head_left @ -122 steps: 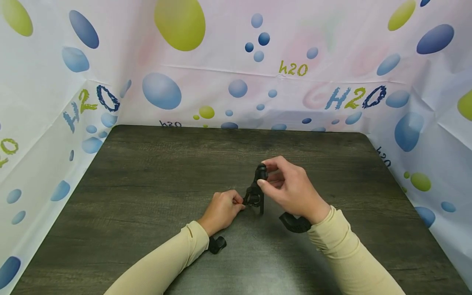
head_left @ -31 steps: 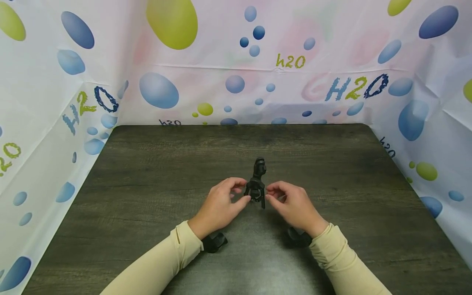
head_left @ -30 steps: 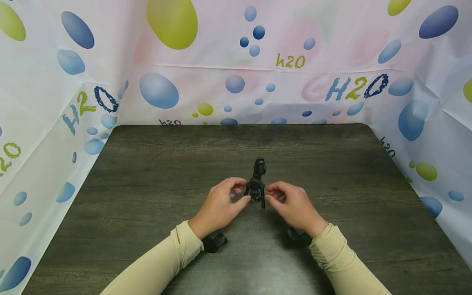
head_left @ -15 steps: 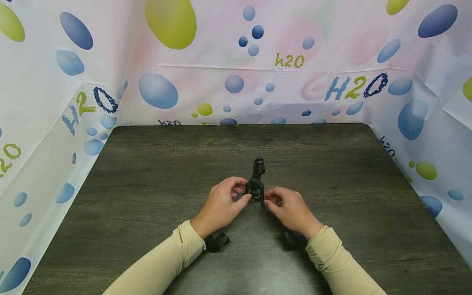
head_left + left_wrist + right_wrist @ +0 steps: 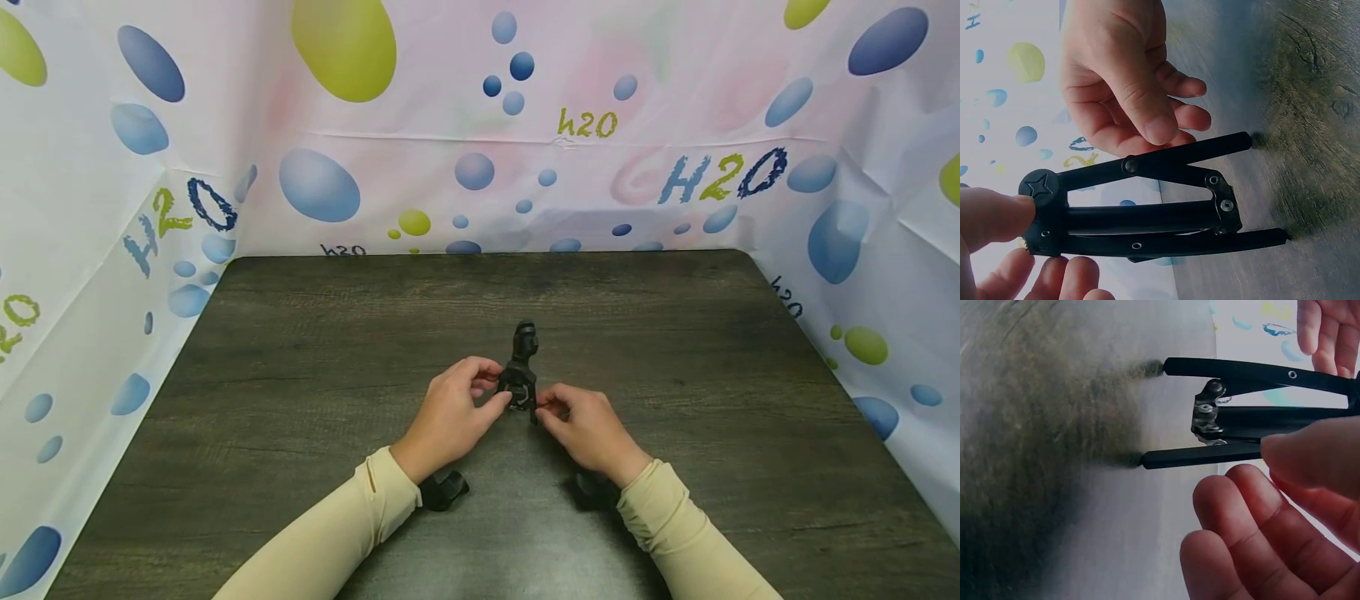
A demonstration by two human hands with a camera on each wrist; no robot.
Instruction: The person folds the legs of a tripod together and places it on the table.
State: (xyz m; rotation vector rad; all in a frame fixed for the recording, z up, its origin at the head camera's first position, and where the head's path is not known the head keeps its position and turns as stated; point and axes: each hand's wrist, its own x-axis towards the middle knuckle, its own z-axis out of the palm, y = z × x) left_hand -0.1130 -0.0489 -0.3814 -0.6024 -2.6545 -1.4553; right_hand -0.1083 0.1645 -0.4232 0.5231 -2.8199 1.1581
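Near the middle of the dark table [image 5: 360, 333], a black tripod [image 5: 1141, 218] is upright, its collar [image 5: 1054, 228] gripped by the left hand [image 5: 450, 410], its right leg [image 5: 1197, 455] pinched by the right hand [image 5: 594, 429]. It seems light, stiff and smooth; collar and leg look like safe holds, clear of the metal hinge [image 5: 1205, 412].

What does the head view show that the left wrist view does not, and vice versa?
Only the head view shows the beige cloth sleeves and black wrist-worn devices.

Only the left wrist view shows the star on the round cap of the black tripod.

Both show the tripod, left hand, right hand, dark wood-grained table and white spotted backdrop.
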